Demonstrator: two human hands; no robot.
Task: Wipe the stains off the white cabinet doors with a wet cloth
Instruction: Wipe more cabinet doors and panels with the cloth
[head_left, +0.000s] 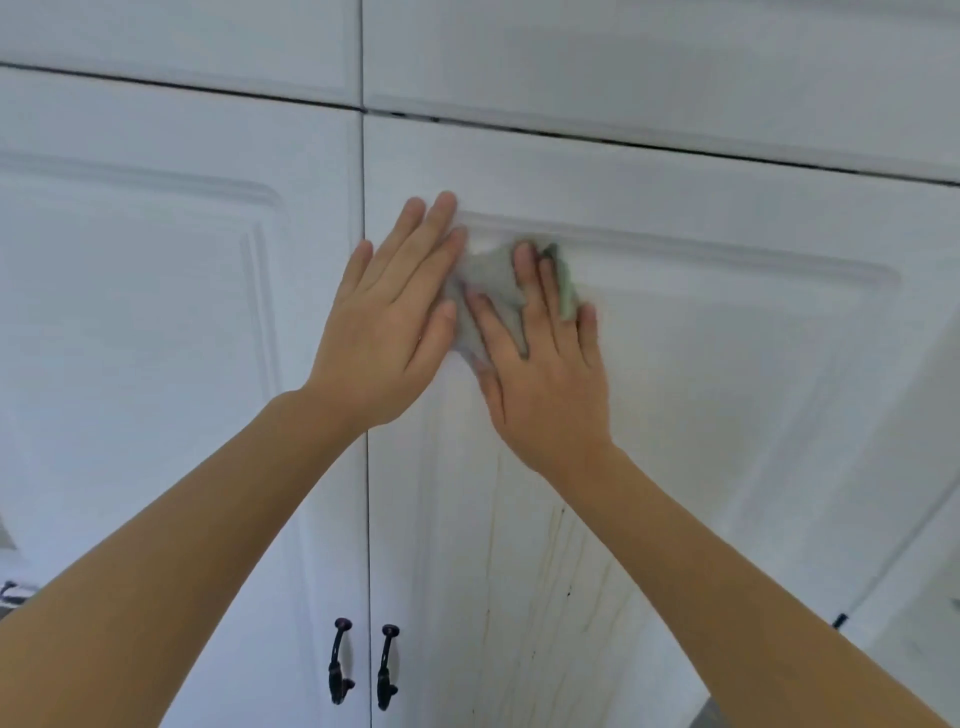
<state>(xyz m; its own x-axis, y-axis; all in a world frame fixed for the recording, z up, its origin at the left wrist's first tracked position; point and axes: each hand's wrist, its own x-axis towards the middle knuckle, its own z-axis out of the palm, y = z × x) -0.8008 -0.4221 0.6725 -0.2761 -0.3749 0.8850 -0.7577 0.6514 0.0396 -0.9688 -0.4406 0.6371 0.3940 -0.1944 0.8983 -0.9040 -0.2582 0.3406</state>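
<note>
Head view: right hand (545, 364) flat w/ fingers spread, pressing grey-green cloth (493, 291) on upper-left of right cabinet door (727, 389), left hand (389, 322) flat w/ straight fingers beside it, touching cloth edge, brownish drip stains (545, 571) below, two dark handles (363, 660) near bottom.

Open door face right of my hands, handles low.
My right hand (545, 374) has bare panel (727, 364) to its right; two dark handles (340, 660) stand well below, by the centre seam.

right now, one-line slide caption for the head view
Both hands press a cloth against the streaked white cabinet door.
</note>
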